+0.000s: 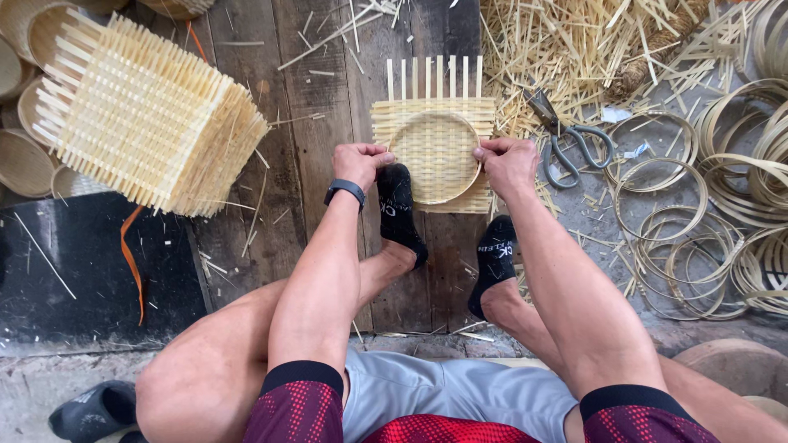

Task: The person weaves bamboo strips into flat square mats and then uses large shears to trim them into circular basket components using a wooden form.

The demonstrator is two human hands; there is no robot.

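Both knees frame my left hand (359, 162) and right hand (507, 162), pinching the round bamboo hoop (434, 157) onto the square pale woven bamboo mat (433, 107) on the dark wooden floor planks (316, 115); the mat's edge strips seem untrimmed.

Dark, weathered wooden planks (320, 107) form the work surface, running away from the viewer, with a rough grey concrete floor (591, 213) to their right. On the planks lies a square pale woven bamboo mat with a round hoop pressed into it (435, 156), loose bamboo slivers (328, 37) scattered beyond it. To the left rests a tilted stack of square woven bamboo mats (139, 115). On the concrete lie grey metal shears (566, 135), a heap of straw-coloured bamboo offcuts (574, 49), and many thin bamboo hoops (706, 213).
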